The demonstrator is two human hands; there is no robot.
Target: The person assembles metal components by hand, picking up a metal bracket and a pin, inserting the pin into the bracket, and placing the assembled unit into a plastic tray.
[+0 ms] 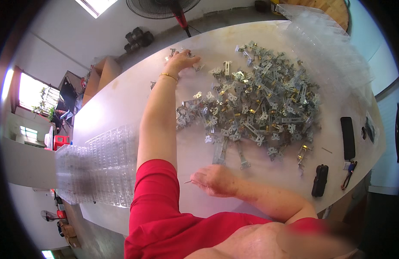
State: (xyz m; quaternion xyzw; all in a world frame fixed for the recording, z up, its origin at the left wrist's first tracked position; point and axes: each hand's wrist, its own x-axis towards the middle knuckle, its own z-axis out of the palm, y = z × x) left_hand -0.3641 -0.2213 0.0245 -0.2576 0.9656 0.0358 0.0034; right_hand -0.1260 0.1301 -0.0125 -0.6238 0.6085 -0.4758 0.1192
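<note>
My left hand (181,59) reaches far across the white table (122,99), its fingers curled over a few small metal parts (172,52) at the far edge; a gold bracelet circles the wrist. A large heap of silver and brass metal brackets (255,99) spreads over the middle of the table, to the right of that arm. My right hand (214,179) rests near the front edge with fingers closed, pinching a thin metal pin (188,181) that sticks out to the left.
Stacks of clear plastic trays lie at the left (96,166) and at the far right (324,43). A black phone (347,138), a black case (320,180) and keys (348,172) sit at the right. A standing fan (163,7) is behind the table.
</note>
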